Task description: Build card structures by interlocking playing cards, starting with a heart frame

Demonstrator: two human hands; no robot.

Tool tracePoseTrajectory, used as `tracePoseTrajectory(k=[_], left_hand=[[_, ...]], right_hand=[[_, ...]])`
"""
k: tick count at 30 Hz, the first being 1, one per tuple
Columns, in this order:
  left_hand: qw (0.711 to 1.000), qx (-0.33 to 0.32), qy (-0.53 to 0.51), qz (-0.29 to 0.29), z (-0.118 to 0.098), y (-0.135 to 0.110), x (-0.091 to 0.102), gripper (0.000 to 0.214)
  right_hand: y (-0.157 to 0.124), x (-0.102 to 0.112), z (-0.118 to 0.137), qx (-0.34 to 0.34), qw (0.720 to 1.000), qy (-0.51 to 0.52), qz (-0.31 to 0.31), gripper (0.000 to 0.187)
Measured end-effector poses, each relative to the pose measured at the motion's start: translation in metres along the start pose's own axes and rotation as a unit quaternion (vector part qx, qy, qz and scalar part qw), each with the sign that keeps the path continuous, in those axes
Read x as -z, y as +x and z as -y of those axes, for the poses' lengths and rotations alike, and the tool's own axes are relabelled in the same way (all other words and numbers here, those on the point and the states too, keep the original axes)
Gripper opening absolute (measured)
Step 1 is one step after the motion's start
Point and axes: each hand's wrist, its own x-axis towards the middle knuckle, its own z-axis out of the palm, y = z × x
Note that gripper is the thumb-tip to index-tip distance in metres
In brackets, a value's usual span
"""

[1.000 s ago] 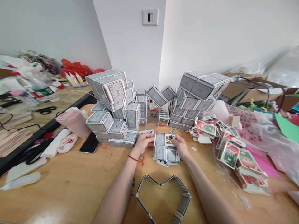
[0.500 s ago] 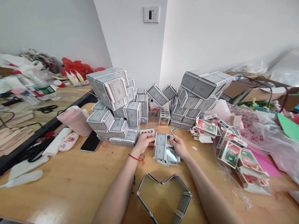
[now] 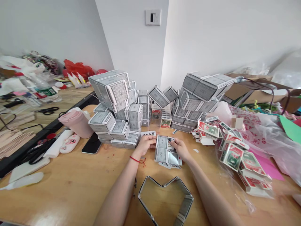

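Observation:
Grey-backed playing cards (image 3: 161,149) lie side by side and overlapping between my hands. My left hand (image 3: 146,145), with a red string on its wrist, closes on their left edge. Thumb and fingers of my right hand (image 3: 179,147) pinch the cards at the right edge. Beneath them are loose cards (image 3: 174,159), some face up, one with a glossy reflection. Another face-up card (image 3: 148,133) lies just beyond my left fingers. Nearer to me, between my forearms, stands a heart-shaped frame (image 3: 185,205) folded from cards.
Box-like card blocks are stacked at the left (image 3: 109,122) and right (image 3: 195,97). Opened card boxes (image 3: 234,155) lie in a heap at right beside plastic wrap. A pink cup (image 3: 76,122), a phone (image 3: 92,143) and black scissors (image 3: 42,150) are at left.
The whole view has shifted very slightly downward. Both hands keep the same hold on the cards, with hardly any movement.

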Motion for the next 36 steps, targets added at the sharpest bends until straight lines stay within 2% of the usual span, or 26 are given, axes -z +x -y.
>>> tracePoseTrajectory(k=[5,8,11,16,18,20,22,24,30,36], left_hand=[[1.000,0.003,-0.022,-0.020,0.000,0.001,0.002,0.030],[1.000,0.009,-0.028,0.006,-0.002,0.000,0.002,0.034],[0.999,0.012,0.014,0.030,-0.003,0.000,0.000,0.037],[0.998,-0.015,0.062,0.000,0.000,0.003,-0.003,0.038],[0.998,-0.033,0.060,-0.010,0.001,0.005,-0.004,0.037],[0.997,-0.046,0.063,-0.018,0.001,0.005,-0.004,0.034],[0.995,-0.058,0.072,-0.025,0.000,0.005,-0.005,0.029],[0.994,-0.072,0.076,-0.029,0.000,0.005,-0.007,0.025],[0.992,-0.108,0.056,-0.034,0.005,0.006,-0.017,0.023],[0.988,-0.132,0.072,-0.028,0.011,0.008,-0.025,0.027]], right_hand=[[-0.001,0.000,0.003,-0.006,1.000,-0.004,0.003,0.041],[-0.001,0.000,0.004,0.001,1.000,-0.011,0.015,0.041],[-0.001,0.000,0.004,0.008,1.000,-0.020,0.023,0.039],[-0.001,0.005,0.004,-0.021,0.999,0.041,0.022,0.039],[-0.002,0.008,0.005,-0.047,0.992,0.109,0.043,0.041],[-0.004,0.012,0.007,-0.067,0.981,0.161,0.089,0.039],[-0.005,0.013,0.008,-0.079,0.971,0.182,0.134,0.033],[-0.006,0.013,0.009,-0.092,0.966,0.187,0.153,0.031],[-0.007,0.006,0.008,-0.097,0.959,0.215,0.156,0.034],[0.002,0.006,0.001,-0.071,0.972,0.166,0.147,0.039]])
